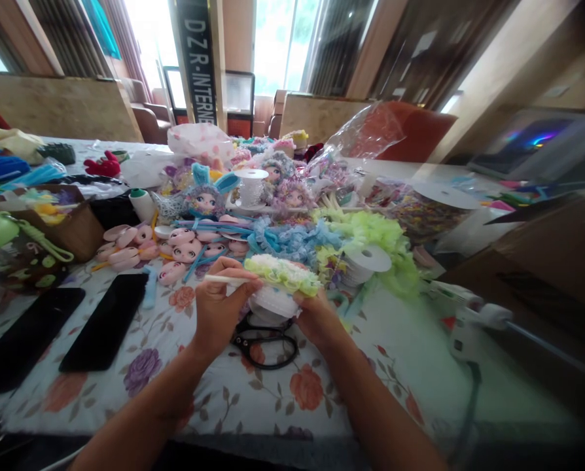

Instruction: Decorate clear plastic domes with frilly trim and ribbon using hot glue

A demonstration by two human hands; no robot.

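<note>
In front of me is a white rounded piece with ruffled trim (277, 302), its upper edge covered in pale green and white frills. My left hand (224, 304) pinches a thin off-white stick (218, 279) at the left end of this piece; whether those fingers also grip the trim I cannot tell. On the other side, my right hand (319, 317) is closed on the piece's right end, with some fingers hidden behind it. Black-handled scissors (267, 351) lie on the cloth just below, their blades out of sight.
Doll faces (182, 252), blue ruffles (292, 239), green ruffles (381, 235) and a white spool (366, 261) lie beyond my hands. Two dark phones (103, 324) rest at left. A glue gun (469, 327) stands at right beside a cardboard box (532, 281). Flowered cloth (199, 392) covers the table.
</note>
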